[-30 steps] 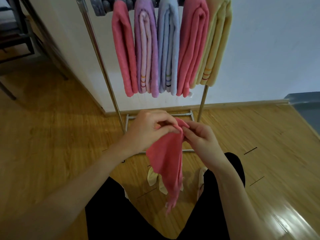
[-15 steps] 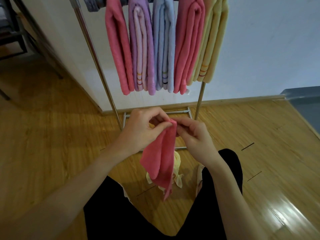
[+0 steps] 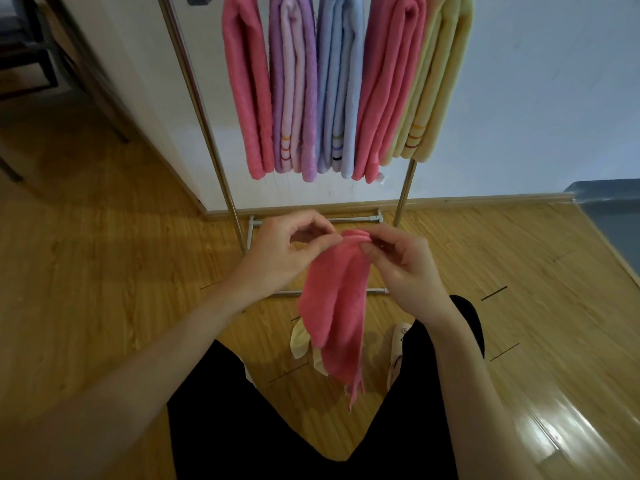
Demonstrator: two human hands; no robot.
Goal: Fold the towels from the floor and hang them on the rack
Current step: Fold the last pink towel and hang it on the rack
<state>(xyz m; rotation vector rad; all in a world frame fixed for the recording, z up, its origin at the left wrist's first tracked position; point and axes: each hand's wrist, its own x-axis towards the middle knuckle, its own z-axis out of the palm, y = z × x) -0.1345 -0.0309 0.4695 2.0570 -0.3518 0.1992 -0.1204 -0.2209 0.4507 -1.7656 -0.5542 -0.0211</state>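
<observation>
A pink towel (image 3: 337, 303) is held up at the centre of the view, its top edge pinched from both sides. The left hand (image 3: 282, 251) is raised with the wrist bent, the forearm reaching in from 7 o'clock; its thumb and forefinger are closed on the towel's upper left corner, and the other fingers are curled loosely above the palm. The right hand (image 3: 403, 261) is brought in from 5 o'clock, its fingertips (image 3: 367, 242) gathered tightly on the upper right corner (several folded layers are seen bunched there). The two hands are kept near each other, with only the narrow top of the towel between them. The cloth is left hanging in a long, narrow drape toward 6 o'clock, between the person's dark-clad legs. Behind its lower part, a pale yellow towel (image 3: 300, 341) is seen lying on the wooden floor (image 3: 104, 271). At 12 o'clock the metal rack (image 3: 204, 109) is stood against a white wall (image 3: 536, 81), and five folded towels are hung on it side by side: pink, purple, blue, pink and yellow.
</observation>
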